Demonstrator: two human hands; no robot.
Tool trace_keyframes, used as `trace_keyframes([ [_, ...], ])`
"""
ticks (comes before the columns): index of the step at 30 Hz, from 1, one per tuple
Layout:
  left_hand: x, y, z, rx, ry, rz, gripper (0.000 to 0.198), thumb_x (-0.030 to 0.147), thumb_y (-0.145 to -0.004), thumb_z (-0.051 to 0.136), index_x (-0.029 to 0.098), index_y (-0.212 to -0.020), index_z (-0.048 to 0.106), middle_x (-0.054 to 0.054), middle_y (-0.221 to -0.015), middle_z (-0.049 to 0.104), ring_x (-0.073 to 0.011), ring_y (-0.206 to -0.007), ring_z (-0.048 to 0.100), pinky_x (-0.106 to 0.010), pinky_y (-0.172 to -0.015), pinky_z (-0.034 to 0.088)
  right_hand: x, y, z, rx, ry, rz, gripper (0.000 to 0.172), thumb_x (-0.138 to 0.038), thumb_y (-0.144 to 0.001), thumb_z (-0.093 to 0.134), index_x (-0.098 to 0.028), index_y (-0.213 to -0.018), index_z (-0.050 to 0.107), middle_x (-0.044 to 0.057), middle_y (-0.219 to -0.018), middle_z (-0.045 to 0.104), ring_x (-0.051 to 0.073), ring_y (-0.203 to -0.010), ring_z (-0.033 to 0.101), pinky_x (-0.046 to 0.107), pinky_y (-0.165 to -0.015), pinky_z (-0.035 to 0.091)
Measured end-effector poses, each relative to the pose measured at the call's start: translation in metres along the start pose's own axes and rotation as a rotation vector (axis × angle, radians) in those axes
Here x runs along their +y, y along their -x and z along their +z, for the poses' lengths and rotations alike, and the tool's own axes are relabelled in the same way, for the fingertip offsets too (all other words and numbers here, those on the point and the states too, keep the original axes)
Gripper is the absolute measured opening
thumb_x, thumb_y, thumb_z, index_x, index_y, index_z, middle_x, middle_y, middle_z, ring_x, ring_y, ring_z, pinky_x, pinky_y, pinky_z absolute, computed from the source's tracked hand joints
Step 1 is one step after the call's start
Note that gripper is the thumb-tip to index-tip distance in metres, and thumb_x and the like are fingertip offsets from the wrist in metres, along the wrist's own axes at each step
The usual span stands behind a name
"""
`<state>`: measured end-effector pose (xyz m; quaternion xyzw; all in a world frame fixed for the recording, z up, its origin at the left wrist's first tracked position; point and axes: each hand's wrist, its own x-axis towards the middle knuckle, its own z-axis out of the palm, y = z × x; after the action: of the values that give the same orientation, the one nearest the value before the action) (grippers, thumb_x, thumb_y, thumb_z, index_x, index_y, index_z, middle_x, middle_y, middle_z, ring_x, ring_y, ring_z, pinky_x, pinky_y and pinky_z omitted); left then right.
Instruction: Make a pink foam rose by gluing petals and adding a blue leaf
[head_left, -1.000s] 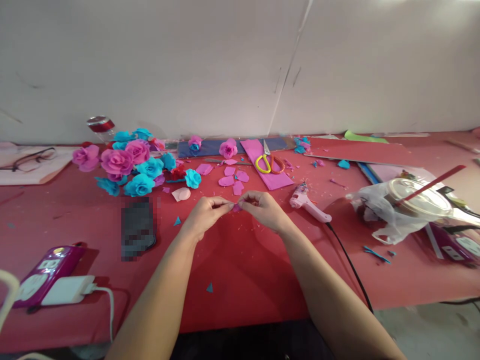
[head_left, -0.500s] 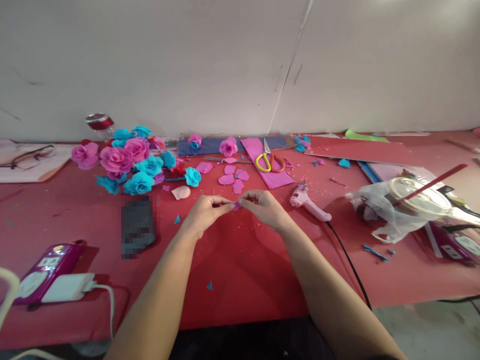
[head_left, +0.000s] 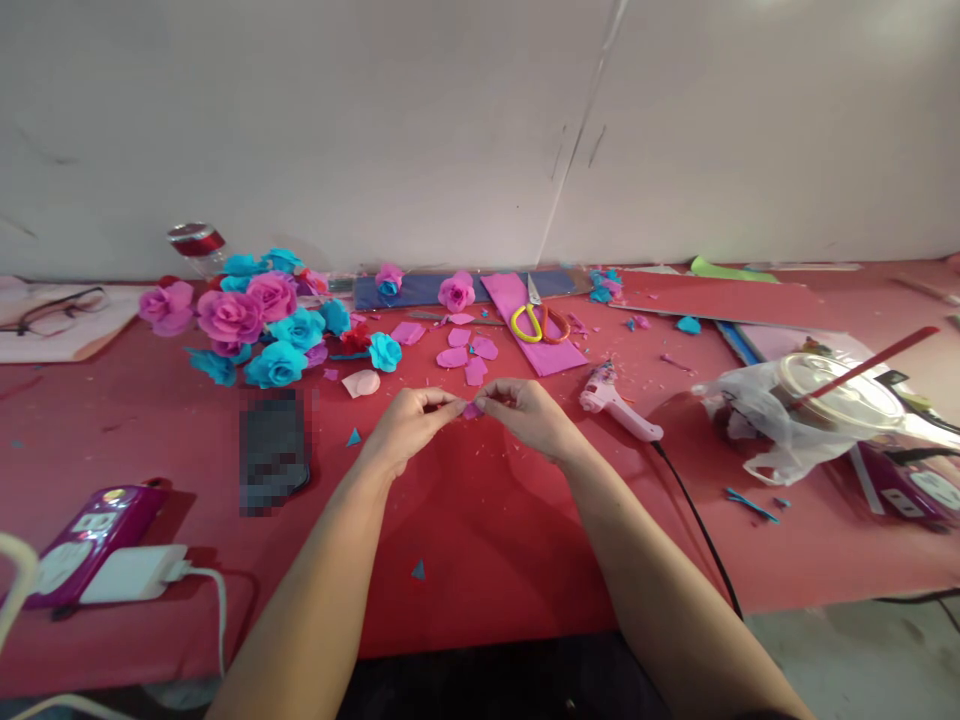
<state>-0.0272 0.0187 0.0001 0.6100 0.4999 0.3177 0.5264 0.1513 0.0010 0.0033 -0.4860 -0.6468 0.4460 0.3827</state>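
Observation:
Between my two hands is a small pink-purple paper petal point(head_left: 471, 410), pinched at its left edge by my left hand point(head_left: 409, 425) and at its right edge by my right hand point(head_left: 527, 415). Fingertips cover part of it. Just beyond lie several loose pink petals point(head_left: 453, 357) on the red table point(head_left: 487, 540). Scissors point(head_left: 538, 322) with yellow and orange handles rest on a folded pink paper strip point(head_left: 559, 357). A finished pink paper rose point(head_left: 457, 291) sits behind the petals. To the right of my right hand lies a pink glue gun point(head_left: 619, 402).
At the left stand pink and blue paper flowers point(head_left: 277, 325), a dark phone point(head_left: 274, 452) and a purple power strip point(head_left: 97, 540) with a white charger. On the right are a plastic bag with a lidded cup point(head_left: 832, 395) and the glue gun's black cord point(head_left: 701, 530).
The petal shows slightly more between my fingertips, which have parted a little. Both hands keep their pinch in nearly the same place; the objects on the table stay put.

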Motion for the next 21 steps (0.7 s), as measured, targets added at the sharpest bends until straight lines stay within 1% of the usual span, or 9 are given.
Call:
trace_keyframes([
  [6, 0.0030, 0.0008, 0.0024, 0.052, 0.040, -0.052, 0.026, 0.043, -0.065, 0.071, 0.021, -0.078, 0.074, -0.003, -0.082, 0.073, -0.0186, -0.084, 0.061, -0.028, -0.081, 0.041, 0.0013, -0.0005, 0.0021, 0.072, 0.013, 0.043, 0.020, -0.030, -0.081, 0.054, -0.017, -0.079, 0.068, 0.003, -0.077, 0.070, 0.016, -0.076, 0.063, 0.027, -0.074, 0.047],
  [12, 0.0054, 0.0019, 0.0017, 0.059, 0.007, -0.055, 0.028, 0.043, -0.064, 0.071, 0.019, -0.078, 0.074, -0.004, -0.080, 0.072, -0.0186, -0.081, 0.060, -0.029, -0.079, 0.040, 0.0038, -0.0011, 0.0012, 0.060, 0.039, 0.028, 0.020, -0.030, -0.080, 0.054, -0.016, -0.078, 0.067, 0.003, -0.077, 0.069, 0.016, -0.075, 0.062, 0.027, -0.072, 0.046],
  [17, 0.0073, 0.0031, 0.0011, 0.043, -0.032, -0.039, 0.029, 0.044, -0.064, 0.070, 0.019, -0.077, 0.074, -0.004, -0.081, 0.072, -0.0183, -0.078, 0.058, -0.030, -0.076, 0.040, 0.0024, -0.0006, 0.0004, 0.049, 0.038, 0.034, 0.018, -0.030, -0.079, 0.055, -0.016, -0.077, 0.066, 0.002, -0.074, 0.068, 0.015, -0.072, 0.061, 0.026, -0.069, 0.046],
  [21, 0.0069, 0.0033, 0.0009, 0.054, -0.041, -0.051, 0.029, 0.045, -0.062, 0.072, 0.019, -0.075, 0.074, -0.005, -0.078, 0.071, -0.0181, -0.076, 0.058, -0.030, -0.075, 0.040, 0.0002, 0.0004, 0.0007, 0.047, 0.045, 0.044, 0.017, -0.030, -0.077, 0.056, -0.015, -0.077, 0.066, 0.002, -0.073, 0.067, 0.014, -0.069, 0.059, 0.025, -0.067, 0.045],
])
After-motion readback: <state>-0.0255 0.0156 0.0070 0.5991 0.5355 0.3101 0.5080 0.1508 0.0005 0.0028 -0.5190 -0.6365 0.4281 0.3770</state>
